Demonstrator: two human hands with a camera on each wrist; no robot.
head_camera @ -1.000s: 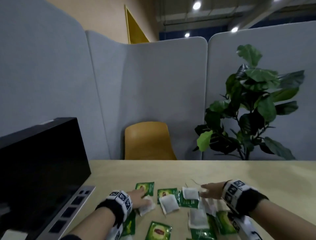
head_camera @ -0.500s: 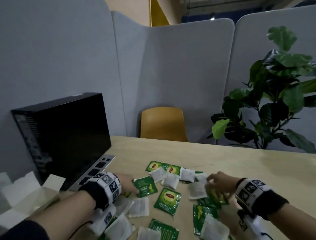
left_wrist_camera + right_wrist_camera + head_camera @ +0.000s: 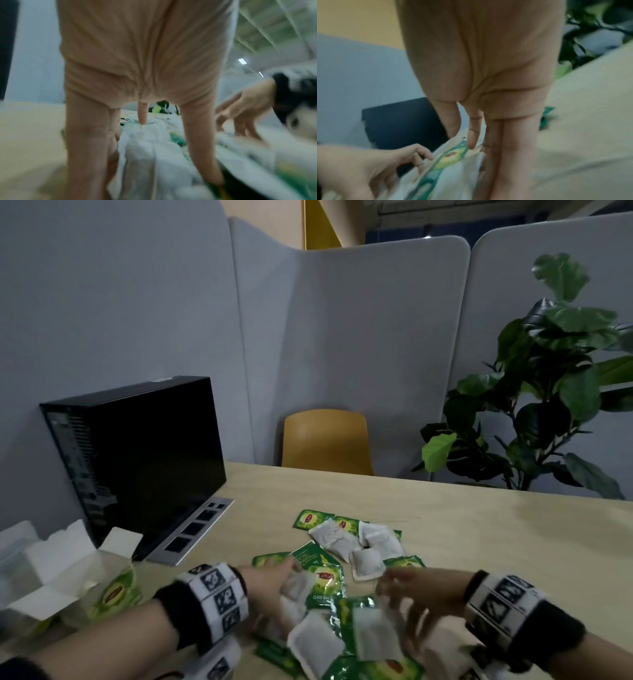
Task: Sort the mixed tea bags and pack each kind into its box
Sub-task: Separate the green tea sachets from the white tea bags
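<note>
Since a second ago both hands have pulled back from the far bags to the near heap of tea bags on the table. The left hand presses white bags with straight fingers; the right hand spreads released fingers over green sachets (too blurred to rule out a pinch). The open box waits at left, so sorting has barely begun

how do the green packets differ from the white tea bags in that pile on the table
The green packets are glossy, printed wrappers with a red logo and "GREEN" lettering; the white tea bags are plain, matte and unprinted. The packets lie flat and crisp, while the white bags look soft and slightly puffed. Both kinds are roughly square and lie mixed and overlapping on the table, between the left hand and the right hand.
</note>
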